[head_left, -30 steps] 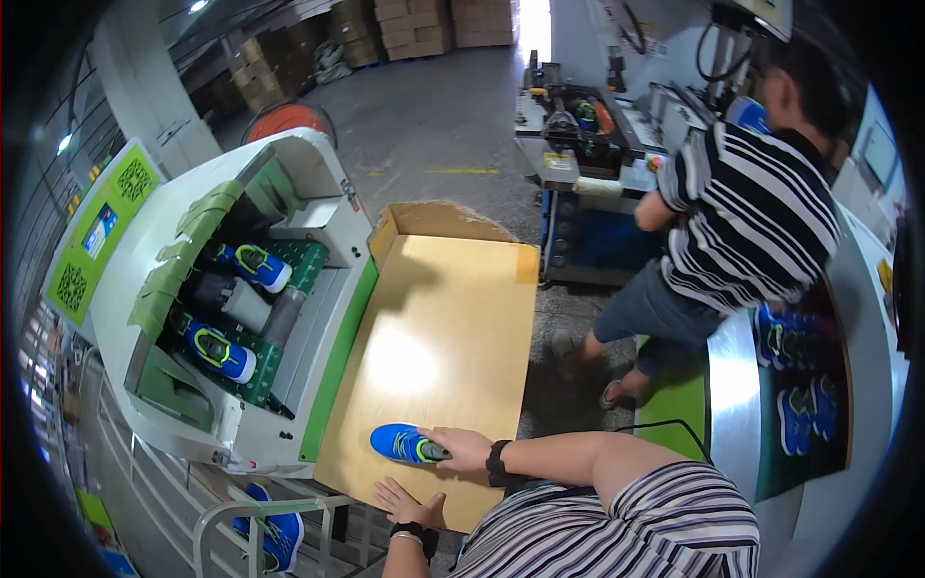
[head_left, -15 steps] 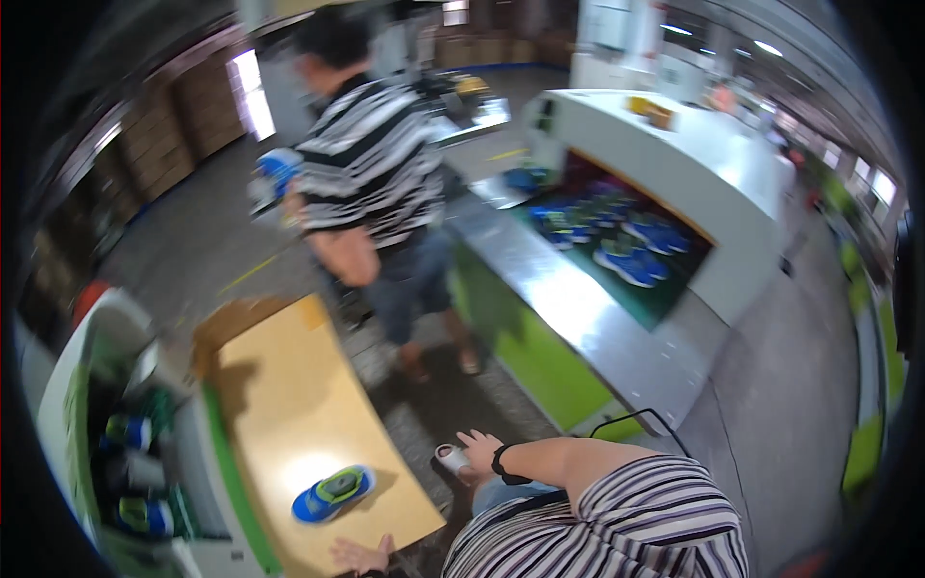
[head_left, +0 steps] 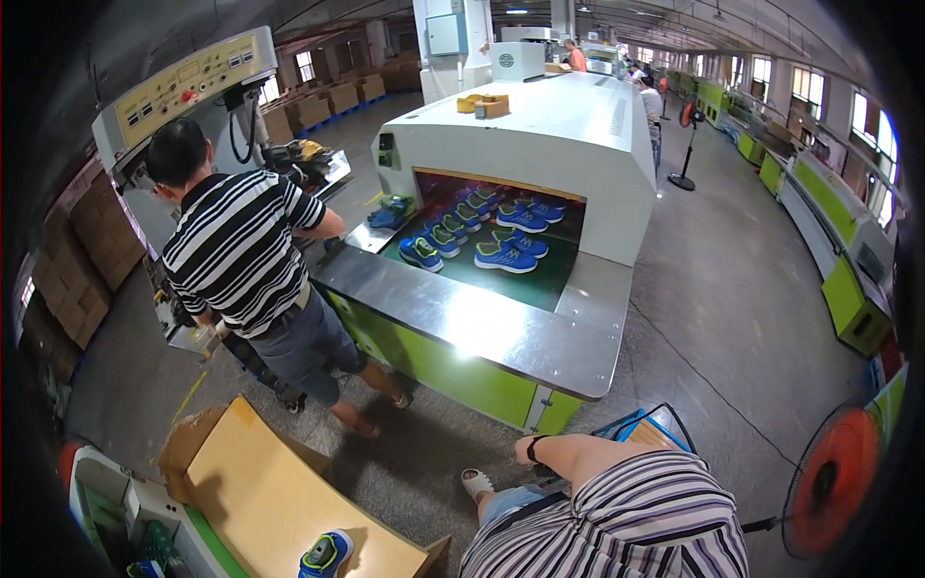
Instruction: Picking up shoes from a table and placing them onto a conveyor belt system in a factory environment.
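Observation:
My right hand, below a black wristband, hangs beside my body near a dark wire frame. Its fingers are mostly hidden, and nothing shows in its grasp. My left hand is out of view. A blue sneaker with lime trim lies on the light wooden tabletop at the lower left. Ahead, several similar blue sneakers stand in rows on the green conveyor belt at the mouth of a white tunnel machine.
A co-worker in a striped shirt stands at the left beside the metal ledge. A control panel rises beyond. A red fan is at the lower right. A cable crosses the floor. Stacked cartons line the left.
My view has swung right and up toward the tunnel machine. My left hand, earlier beside the sneaker on the tabletop, has left the view. My right hand has dropped lower against my side.

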Demonstrator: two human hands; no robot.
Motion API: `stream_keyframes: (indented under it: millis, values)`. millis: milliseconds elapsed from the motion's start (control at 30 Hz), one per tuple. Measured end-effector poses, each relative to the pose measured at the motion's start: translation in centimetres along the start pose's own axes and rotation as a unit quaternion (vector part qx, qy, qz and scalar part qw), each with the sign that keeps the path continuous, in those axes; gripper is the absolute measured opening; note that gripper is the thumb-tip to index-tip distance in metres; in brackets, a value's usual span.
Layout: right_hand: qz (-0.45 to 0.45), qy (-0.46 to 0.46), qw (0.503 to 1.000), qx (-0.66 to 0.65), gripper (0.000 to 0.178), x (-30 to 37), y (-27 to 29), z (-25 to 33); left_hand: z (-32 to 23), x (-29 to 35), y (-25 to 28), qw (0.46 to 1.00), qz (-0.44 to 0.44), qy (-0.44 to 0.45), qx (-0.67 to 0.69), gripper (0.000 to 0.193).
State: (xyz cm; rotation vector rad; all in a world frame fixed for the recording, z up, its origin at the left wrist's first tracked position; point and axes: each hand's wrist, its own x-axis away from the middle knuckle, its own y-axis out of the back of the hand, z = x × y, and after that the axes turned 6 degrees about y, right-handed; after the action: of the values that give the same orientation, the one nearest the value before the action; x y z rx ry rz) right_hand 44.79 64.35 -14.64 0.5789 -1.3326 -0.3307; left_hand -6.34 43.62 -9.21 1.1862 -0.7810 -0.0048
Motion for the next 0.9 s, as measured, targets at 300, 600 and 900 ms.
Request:
stream_keyframes:
  millis: [300, 600, 900]
  values:
    - [-0.124, 0.098, 0.984, -0.081, 0.032, -0.2, 1.7, 3.0, 0.4, -0.5, -0.7, 0.999, -0.034, 0.029, -0.002, 0.135]
    - [-0.081, 0.092, 0.992, -0.037, 0.035, -0.2, 0.6, 2.4, -0.1, 1.1, 0.8, 0.999, -0.035, 0.015, -0.01, 0.131]
    - [-0.085, 0.111, 0.989, -0.038, 0.034, 0.3, 1.2, 3.2, -0.3, 1.6, 1.0, 0.999, -0.028, 0.015, 0.009, 0.133]
